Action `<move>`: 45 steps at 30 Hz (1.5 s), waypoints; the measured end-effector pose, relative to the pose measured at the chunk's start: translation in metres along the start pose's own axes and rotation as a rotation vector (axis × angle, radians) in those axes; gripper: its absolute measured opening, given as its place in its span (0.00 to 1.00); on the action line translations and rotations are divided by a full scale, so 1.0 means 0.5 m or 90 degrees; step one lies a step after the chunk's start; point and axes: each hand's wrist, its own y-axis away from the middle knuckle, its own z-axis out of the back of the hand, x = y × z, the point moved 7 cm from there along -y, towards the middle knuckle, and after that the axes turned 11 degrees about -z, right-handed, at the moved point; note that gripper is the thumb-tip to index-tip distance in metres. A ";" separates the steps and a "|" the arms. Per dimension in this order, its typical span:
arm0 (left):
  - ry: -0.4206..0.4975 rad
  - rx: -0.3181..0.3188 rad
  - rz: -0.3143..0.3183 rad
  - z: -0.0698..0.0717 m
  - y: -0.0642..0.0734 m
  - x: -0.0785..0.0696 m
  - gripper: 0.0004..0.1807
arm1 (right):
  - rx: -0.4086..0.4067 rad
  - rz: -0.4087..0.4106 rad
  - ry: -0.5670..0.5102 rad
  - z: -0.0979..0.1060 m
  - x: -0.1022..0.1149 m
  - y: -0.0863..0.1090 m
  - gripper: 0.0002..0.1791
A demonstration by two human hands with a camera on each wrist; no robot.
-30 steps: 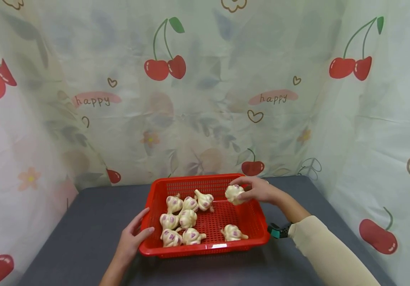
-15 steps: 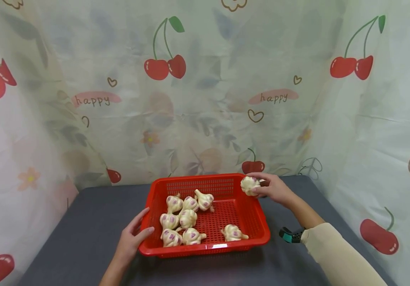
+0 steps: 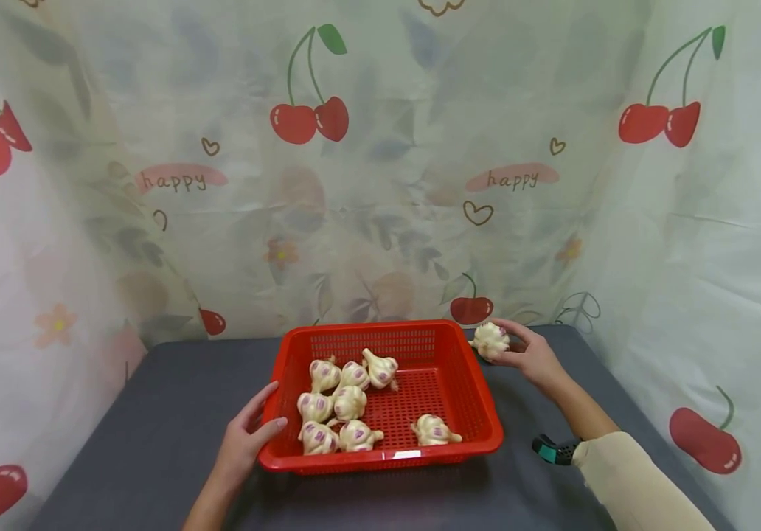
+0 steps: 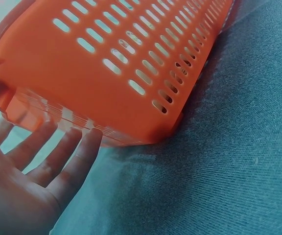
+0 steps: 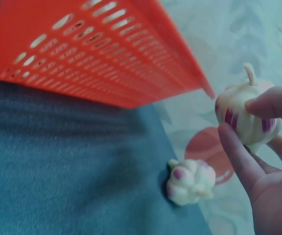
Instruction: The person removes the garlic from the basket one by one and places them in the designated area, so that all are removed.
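My right hand (image 3: 532, 360) holds a garlic bulb (image 3: 490, 341) in the air just past the basket's right rim. In the right wrist view, thumb and fingers pinch that bulb around its purple-streaked sides, stem up. A second garlic bulb (image 5: 190, 182) lies on the table below it. My left hand (image 3: 242, 441) rests at the left rim of the red basket (image 3: 380, 460); in the left wrist view its fingers (image 4: 77, 161) extend loosely beside the basket's outer wall. Inside the basket, several garlic bulbs (image 3: 350, 403) cluster on the left, and one garlic bulb (image 3: 433, 431) lies near the front right.
The basket stands on a dark grey table (image 3: 175, 413) with slotted walls and a raised rim. A cherry-printed curtain (image 3: 380, 221) encloses the back and both sides. A dark wristband with a teal part (image 3: 554, 450) sits on my right wrist.
My right hand has carried the garlic bulb from over the basket's back right part out over its right rim. The left hand and the basket have stayed in place.
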 end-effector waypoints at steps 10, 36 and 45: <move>-0.004 0.001 0.003 0.001 0.000 -0.001 0.32 | -0.074 -0.041 0.070 0.028 -0.049 0.012 0.35; 0.012 -0.003 -0.017 0.001 0.002 0.001 0.32 | -0.225 -0.189 0.224 0.080 -0.184 -0.003 0.37; 0.009 -0.009 -0.011 0.001 0.001 0.004 0.32 | -0.252 -0.212 0.229 0.103 -0.190 -0.030 0.36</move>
